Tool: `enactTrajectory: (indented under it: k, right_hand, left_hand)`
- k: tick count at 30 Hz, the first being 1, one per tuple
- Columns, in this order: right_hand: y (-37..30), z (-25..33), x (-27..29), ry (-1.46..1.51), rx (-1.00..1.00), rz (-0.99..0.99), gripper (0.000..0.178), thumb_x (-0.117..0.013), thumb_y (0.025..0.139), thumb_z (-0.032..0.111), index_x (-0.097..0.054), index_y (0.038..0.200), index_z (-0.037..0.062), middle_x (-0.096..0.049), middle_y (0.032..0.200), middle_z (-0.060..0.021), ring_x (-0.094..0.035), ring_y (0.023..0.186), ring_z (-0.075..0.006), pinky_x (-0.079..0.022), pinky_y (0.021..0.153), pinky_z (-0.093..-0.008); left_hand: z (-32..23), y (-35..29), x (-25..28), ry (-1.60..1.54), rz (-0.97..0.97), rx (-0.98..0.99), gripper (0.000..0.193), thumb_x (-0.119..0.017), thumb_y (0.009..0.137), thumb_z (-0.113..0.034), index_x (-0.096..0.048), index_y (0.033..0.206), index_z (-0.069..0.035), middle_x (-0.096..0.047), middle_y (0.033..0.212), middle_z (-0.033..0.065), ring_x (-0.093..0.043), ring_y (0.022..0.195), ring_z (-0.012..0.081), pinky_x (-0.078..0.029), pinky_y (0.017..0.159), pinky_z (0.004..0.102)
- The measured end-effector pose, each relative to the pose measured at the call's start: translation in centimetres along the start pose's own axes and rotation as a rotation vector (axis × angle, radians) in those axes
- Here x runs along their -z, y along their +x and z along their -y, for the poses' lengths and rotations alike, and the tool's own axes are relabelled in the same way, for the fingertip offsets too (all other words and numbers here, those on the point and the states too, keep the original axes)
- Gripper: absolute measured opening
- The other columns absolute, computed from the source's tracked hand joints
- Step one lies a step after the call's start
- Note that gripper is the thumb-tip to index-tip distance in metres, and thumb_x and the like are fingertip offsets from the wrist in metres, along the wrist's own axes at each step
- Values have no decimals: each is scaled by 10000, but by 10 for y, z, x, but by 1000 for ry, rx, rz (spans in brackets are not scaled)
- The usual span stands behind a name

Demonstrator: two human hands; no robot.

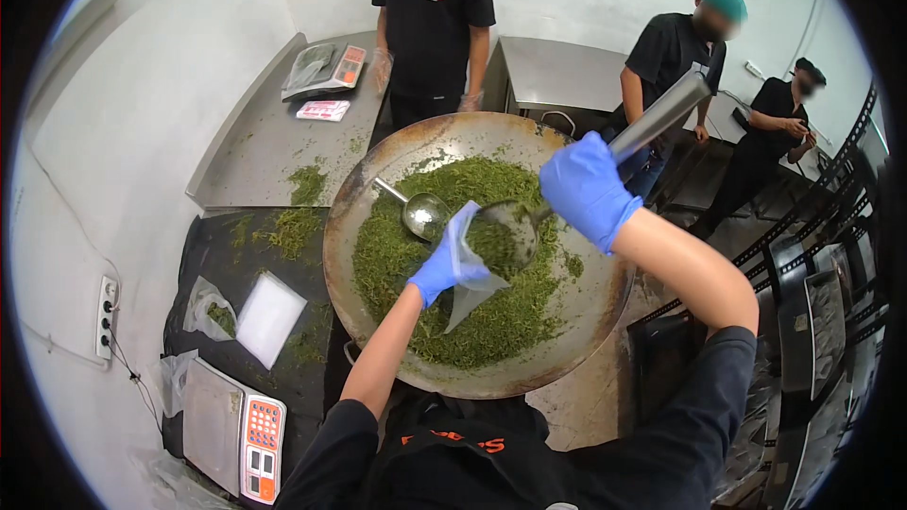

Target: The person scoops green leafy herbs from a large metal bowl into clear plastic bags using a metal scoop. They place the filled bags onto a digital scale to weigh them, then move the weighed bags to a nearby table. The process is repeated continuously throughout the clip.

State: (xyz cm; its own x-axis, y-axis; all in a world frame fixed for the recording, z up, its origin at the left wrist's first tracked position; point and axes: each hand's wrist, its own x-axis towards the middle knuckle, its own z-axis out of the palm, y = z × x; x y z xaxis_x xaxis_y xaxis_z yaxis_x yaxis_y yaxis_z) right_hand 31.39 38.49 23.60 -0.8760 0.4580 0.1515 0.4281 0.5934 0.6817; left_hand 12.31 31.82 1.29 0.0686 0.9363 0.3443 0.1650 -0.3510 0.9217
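A wide metal wok [590, 335] with a browned rim is in front of me, holding a heap of shredded green leaves [416, 326]. My left hand [442, 264], in a blue glove, grips a clear plastic bag [472, 297] over the heap. My right hand [588, 191], also gloved in blue, is closed round the long metal handle of a ladle [666, 113]. Its bowl, blurred, is at the bag's mouth with green shreds in it. Just left of the bag, a metal scoop [422, 214] lies on the leaves, touched by neither hand as far as I can see.
On the dark-covered table at left are a digital scale [212, 420], a white stack of bags [270, 318] and a small bag of greens [213, 310]. A second scale [326, 76] stands on the steel table [255, 170]. Several people stand beyond the wok; a rack [803, 321] is at right.
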Motion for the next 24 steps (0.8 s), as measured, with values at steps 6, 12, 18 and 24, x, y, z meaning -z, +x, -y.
enactTrajectory:
  k: [6,12,18,24]
  right_hand:
    - [-29,-60,8,-85,-220,-53,107,-602,665,177,-643,566,178,-579,521,-35,-591,510,-181,-353,478,-343]
    - [-76,16,-182,41,-307,169,120,-601,694,218,-649,586,199,-588,550,-7,-584,539,-173,-338,514,-361]
    - [-49,245,-293,645,-612,408,220,-506,767,229,-686,672,148,-662,693,-95,-644,616,-257,-440,535,-396]
    - [-68,186,-280,677,-439,400,247,-495,786,304,-674,661,188,-639,648,-68,-635,601,-252,-460,522,-391]
  left_hand:
    - [-22,-12,17,-229,-87,110,1090,-826,499,-196,-210,1383,-34,-274,1409,119,-256,1316,253,-205,1101,381]
    - [-26,-24,45,-253,-296,79,1108,-879,402,-336,-326,1336,-114,-446,1275,71,-455,1170,218,-392,1015,356]
    - [-54,-62,67,379,-386,-66,1181,-857,401,-421,-271,1362,-63,-390,1308,85,-377,1235,227,-292,1067,359]
    - [-55,-109,80,161,-396,107,1182,-849,413,-430,-262,1369,-58,-368,1330,88,-360,1249,230,-276,1073,354]
